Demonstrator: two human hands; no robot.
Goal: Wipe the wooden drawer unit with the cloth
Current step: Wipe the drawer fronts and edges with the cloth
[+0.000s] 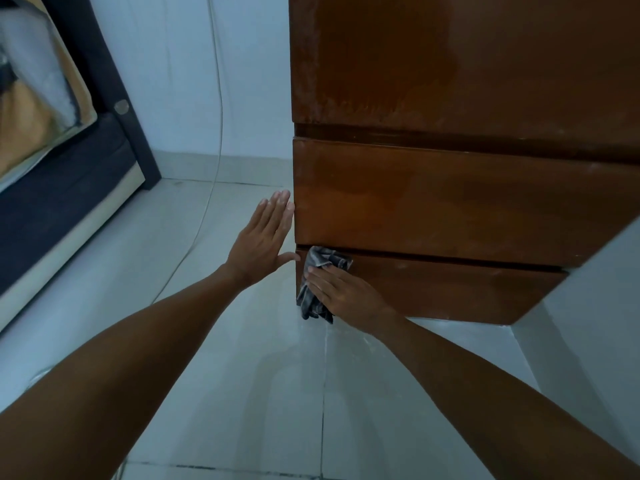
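Note:
The brown wooden drawer unit fills the right half of the view, with its drawer fronts facing me. My left hand lies flat with straight fingers against the unit's left edge at the middle drawer. My right hand presses a dark grey striped cloth against the left end of the bottom drawer front. Part of the cloth hangs below my palm, close to the floor.
Pale floor tiles stretch under my arms. A dark bed frame with bedding stands at the left. A thin white cable runs down the pale wall to the floor beside the unit.

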